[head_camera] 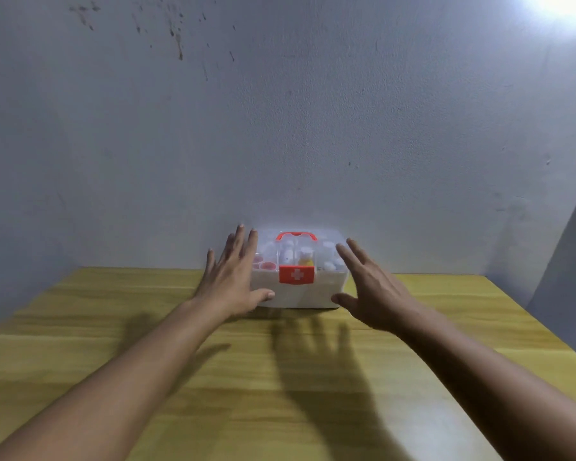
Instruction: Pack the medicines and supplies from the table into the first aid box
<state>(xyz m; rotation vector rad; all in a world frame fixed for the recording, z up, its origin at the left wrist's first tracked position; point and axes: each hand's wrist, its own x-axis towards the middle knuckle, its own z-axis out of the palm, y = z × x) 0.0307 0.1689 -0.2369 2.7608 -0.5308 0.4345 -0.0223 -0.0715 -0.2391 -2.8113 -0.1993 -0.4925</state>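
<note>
The first aid box (pixel 306 294) stands at the far edge of the table, against the wall. It is white with a clear lid, a red handle (pixel 296 235) and a red latch with a white cross (pixel 296 274). The lid is down, and small bottles and round containers show through it. My left hand (pixel 228 277) lies open at the box's left side, thumb by its lower front corner. My right hand (pixel 368 287) is open at the box's right side, fingers spread, thumb near the lower right corner. Neither hand holds anything.
The yellow wooden table (pixel 280 377) stretches from me to the grey wall (pixel 280 128). Its right edge (pixel 546 331) runs diagonally, with a dark gap beyond. Shadows of my hands fall on the tabletop in front of the box.
</note>
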